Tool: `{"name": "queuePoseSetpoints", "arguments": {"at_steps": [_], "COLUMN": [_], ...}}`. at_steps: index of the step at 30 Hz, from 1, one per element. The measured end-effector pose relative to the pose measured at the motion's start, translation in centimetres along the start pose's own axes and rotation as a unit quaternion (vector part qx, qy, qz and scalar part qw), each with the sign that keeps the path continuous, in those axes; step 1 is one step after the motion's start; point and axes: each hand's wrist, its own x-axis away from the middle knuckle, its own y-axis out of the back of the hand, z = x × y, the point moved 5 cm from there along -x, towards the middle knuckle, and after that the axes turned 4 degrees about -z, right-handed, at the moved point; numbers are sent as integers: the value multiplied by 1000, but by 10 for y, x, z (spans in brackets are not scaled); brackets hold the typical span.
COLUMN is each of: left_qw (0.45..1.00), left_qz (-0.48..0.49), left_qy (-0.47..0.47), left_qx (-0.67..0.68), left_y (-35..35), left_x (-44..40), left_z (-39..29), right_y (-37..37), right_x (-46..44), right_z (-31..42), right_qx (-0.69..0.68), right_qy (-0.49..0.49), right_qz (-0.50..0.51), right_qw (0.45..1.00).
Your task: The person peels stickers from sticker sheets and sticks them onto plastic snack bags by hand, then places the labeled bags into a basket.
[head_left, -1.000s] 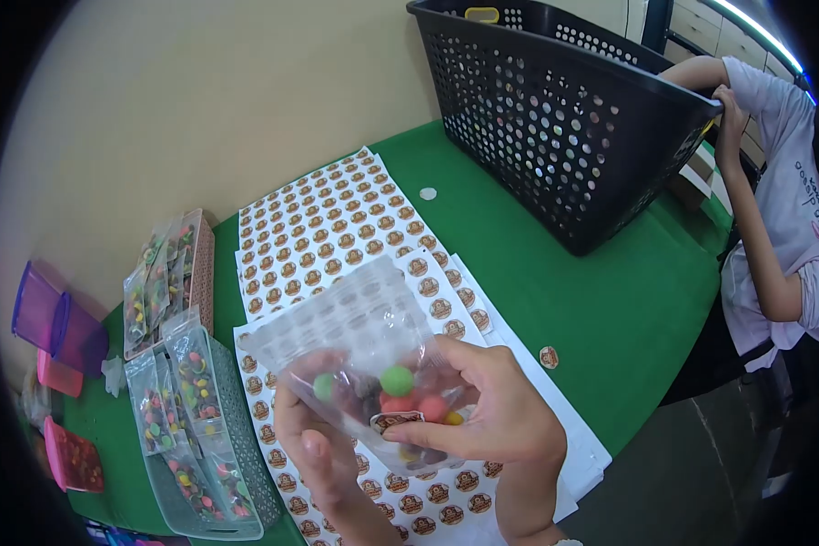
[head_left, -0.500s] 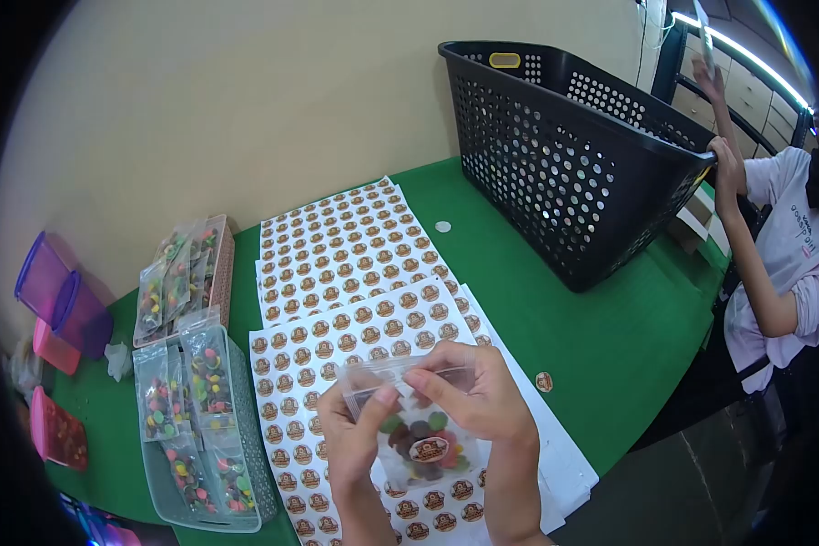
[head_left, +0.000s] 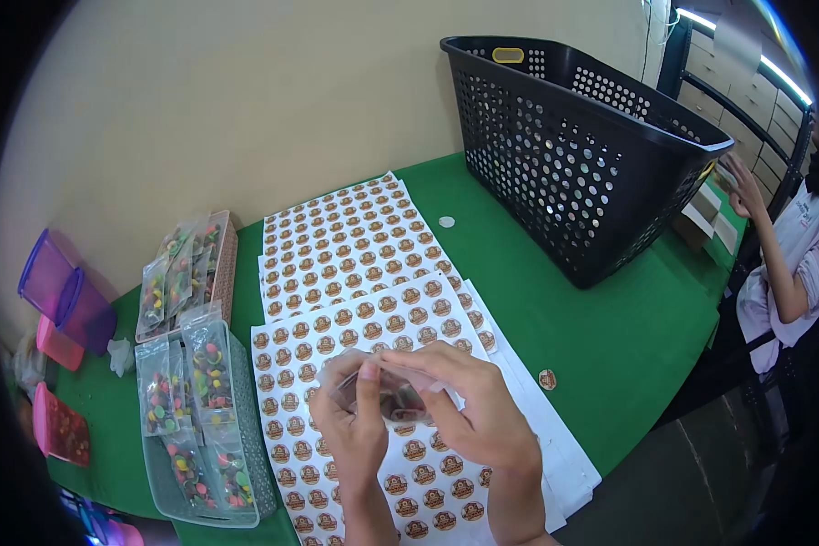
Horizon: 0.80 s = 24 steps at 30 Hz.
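Note:
A small clear plastic bag [head_left: 399, 397] is held between both my hands above the sticker sheets. It is tilted, so its front is foreshortened and its contents show only as a dark patch. My left hand [head_left: 353, 423] pinches the bag's left side, thumb at its upper edge. On the right side, my right hand [head_left: 482, 409] grips it with bent fingers. Whether the bag's mouth is parted I cannot tell. Below lies a white sheet of round brown labels [head_left: 337, 332], with more label sheets [head_left: 346, 218] behind it.
Left, a grey basket [head_left: 264, 464] and a pink basket [head_left: 227, 264] hold bags of colourful sweets. Purple containers [head_left: 86, 314] and a red tub [head_left: 64, 428] stand beyond. A large black basket [head_left: 537, 155] stands back right. A loose label [head_left: 547, 379] lies on the green tabletop. Another person's hand [head_left: 744, 187] is at far right.
The bag has tipped, so its label and sweets no longer face me. My hands have closed in around its top. The other person's hand has left the black basket's rim.

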Motion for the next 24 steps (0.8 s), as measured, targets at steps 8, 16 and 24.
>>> {"name": "queuePoseSetpoints", "arguments": {"at_steps": [8,16,24], "left_qw": [993,973,958], "left_qz": [11,78,266], "left_qy": [-114,-211,-14], "left_qx": [-31,-47,106], "left_y": [-16,-87,-204], "left_x": [22,56,125], "left_z": [-17,-40,-29], "right_y": [24,105,219], "right_x": [16,59,151], "right_z": [11,41,49], "right_qx": [-40,74,56], "right_qy": [-6,43,-106], "right_qz": [-87,-182,-395], "right_qw": [995,979,911]}}
